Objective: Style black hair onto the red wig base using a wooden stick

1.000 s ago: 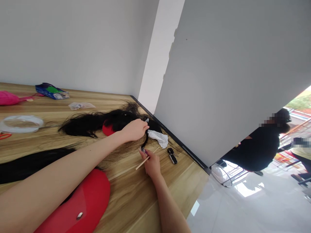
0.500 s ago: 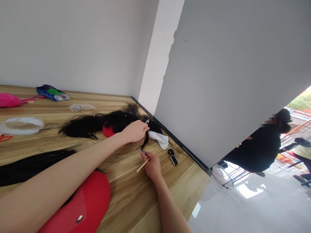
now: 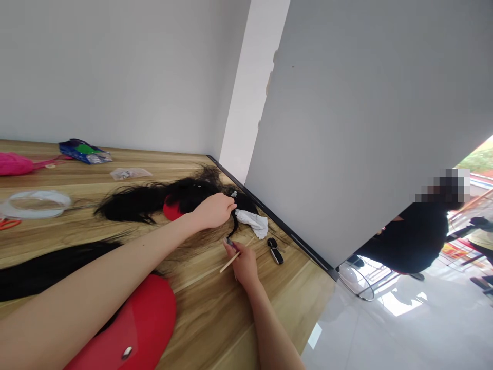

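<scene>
My left hand (image 3: 216, 209) reaches across the wooden table with its fingers pinched at a thin lock of black hair (image 3: 234, 225), which hangs below the fingertips. A small silvery piece (image 3: 233, 195) shows just above those fingers. Below and to the right, my right hand (image 3: 245, 264) is closed around a thin wooden stick (image 3: 230, 262). A small greyish-purple object (image 3: 231, 243), too small to name, also sits in its fingers, close to the lock's end. Behind my left hand lies a mass of black hair (image 3: 131, 203) with a red patch (image 3: 172, 209) showing under it.
A white crumpled cloth (image 3: 254, 223) and a car key (image 3: 275, 252) lie right of my hands. A red cap-like piece (image 3: 154, 313) is under my left forearm. Leftward are a clear tape-like roll (image 3: 38, 211), a blue packet (image 3: 84, 151) and pink yarn (image 3: 13, 164). A person (image 3: 412, 239) sits beyond the grey partition.
The view has shifted slightly. Both hands keep their grips and almost the same places; the right hand's small object now sits slightly apart from the lock's end.
</scene>
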`<state>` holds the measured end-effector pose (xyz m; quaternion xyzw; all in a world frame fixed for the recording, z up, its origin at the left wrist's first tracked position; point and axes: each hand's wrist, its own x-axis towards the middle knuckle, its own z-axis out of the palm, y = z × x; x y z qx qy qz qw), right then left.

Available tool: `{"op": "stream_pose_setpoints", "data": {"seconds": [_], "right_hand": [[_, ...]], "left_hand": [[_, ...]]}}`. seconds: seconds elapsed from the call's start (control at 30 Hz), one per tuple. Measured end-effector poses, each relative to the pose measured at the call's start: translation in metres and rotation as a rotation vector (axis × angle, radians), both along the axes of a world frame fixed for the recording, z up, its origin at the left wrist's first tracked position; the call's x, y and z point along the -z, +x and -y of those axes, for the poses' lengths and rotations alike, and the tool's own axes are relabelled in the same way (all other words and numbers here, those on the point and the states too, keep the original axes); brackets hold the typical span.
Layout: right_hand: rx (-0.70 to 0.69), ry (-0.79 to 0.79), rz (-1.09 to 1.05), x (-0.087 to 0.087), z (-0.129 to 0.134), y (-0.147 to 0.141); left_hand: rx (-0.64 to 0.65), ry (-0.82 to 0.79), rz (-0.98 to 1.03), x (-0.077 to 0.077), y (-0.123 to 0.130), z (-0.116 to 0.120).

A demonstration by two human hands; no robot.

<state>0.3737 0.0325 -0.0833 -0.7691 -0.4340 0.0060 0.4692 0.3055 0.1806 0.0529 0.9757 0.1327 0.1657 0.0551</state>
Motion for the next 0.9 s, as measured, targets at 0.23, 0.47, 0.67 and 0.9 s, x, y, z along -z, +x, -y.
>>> {"op": "stream_pose_setpoints", "data": {"seconds": [0.23,0.47,0.67,0.9], "right_hand": [[-0.019,0.030,-0.051,0.0024,-0.0028,0.0021],[-0.025,0.037,-0.076,0.0029,-0.0033,0.0030],[-0.003,0.030,-0.077,0.0027,-0.0029,0.0041],[0.034,-0.012,-0.031,0.0033,-0.0007,0.0031]], "left_hand": [[0.003,-0.021,0.009,-0.0003,-0.0006,0.0002],[0.001,-0.029,0.005,-0.0007,-0.0013,0.0004],[-0.007,-0.024,0.005,-0.0012,-0.0019,0.0005],[-0.066,-0.021,0.010,-0.0035,-0.0031,-0.0001]]}}
